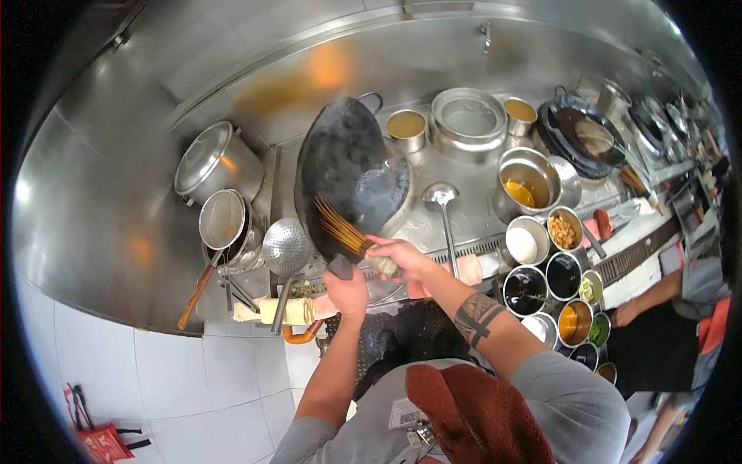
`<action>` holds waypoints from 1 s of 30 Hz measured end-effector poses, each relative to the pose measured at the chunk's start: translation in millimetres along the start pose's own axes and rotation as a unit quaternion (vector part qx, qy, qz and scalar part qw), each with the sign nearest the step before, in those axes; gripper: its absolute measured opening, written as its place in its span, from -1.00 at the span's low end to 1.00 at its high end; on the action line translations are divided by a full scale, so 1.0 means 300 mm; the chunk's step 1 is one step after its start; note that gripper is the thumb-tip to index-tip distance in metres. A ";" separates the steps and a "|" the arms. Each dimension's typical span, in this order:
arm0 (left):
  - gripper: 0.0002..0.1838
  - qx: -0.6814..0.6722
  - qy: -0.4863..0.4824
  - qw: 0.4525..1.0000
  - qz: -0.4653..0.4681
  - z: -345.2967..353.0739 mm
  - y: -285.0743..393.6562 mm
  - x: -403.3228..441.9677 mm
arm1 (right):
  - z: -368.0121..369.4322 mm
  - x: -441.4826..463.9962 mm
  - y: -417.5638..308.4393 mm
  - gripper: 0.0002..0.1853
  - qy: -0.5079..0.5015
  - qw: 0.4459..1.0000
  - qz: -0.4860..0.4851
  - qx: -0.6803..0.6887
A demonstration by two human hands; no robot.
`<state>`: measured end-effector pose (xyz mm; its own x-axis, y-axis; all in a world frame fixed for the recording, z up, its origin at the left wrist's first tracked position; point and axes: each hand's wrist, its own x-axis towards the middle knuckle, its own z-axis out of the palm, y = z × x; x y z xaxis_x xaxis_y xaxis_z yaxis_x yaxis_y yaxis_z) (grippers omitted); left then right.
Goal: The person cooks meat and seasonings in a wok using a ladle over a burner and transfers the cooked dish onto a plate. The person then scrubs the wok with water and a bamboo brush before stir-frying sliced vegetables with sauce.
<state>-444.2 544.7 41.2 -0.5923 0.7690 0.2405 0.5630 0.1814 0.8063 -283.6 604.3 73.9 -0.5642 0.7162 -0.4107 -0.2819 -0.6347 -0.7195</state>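
A large black wok (340, 147) stands tilted on its side over the stove, with steam rising from it. My left hand (347, 292) is closed around a dark cloth (341, 267) at the wok's near edge; the handle there is hidden. In my right hand (398, 257) is a bamboo wok brush (340, 228), gripped by its bound end. Its bristles reach over the lower part of the wok's inside. A steel ladle (441, 193) lies to the right of the brush, and a perforated skimmer (287, 246) rests to the left of my left hand.
A lidded pot (220, 162) and a wooden-handled strainer (222, 220) stand at left. Behind and right are a water pot (468, 114), an oil pot (528, 185) and several seasoning containers (563, 276). A second wok (583, 131) sits farther right. A co-worker's hand (627, 312) is near the containers.
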 end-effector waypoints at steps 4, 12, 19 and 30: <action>-0.56 -0.047 0.037 0.994 -0.092 0.075 -0.011 0.156 | 0.032 -0.042 -0.172 -0.54 0.075 0.995 -0.030 -0.063; -0.63 -0.288 -0.043 0.886 -0.360 0.310 -0.045 0.453 | 0.087 0.010 -0.416 -0.63 0.291 0.908 -0.163 -0.252; -0.67 -0.426 -0.290 0.688 -0.512 0.250 -0.097 0.526 | 0.075 0.474 -0.569 -0.32 0.159 0.647 -0.205 -0.717; -0.37 -0.138 -0.297 0.902 -0.280 -0.043 -0.462 0.454 | 0.007 0.720 -0.590 -0.54 0.207 0.730 0.178 -0.627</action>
<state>-610.4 616.3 -30.8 -0.2790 0.8125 -0.5119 0.0584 0.5464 0.8355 -357.3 870.7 113.7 -0.0736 0.7620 -0.6434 0.9031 -0.2228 -0.3671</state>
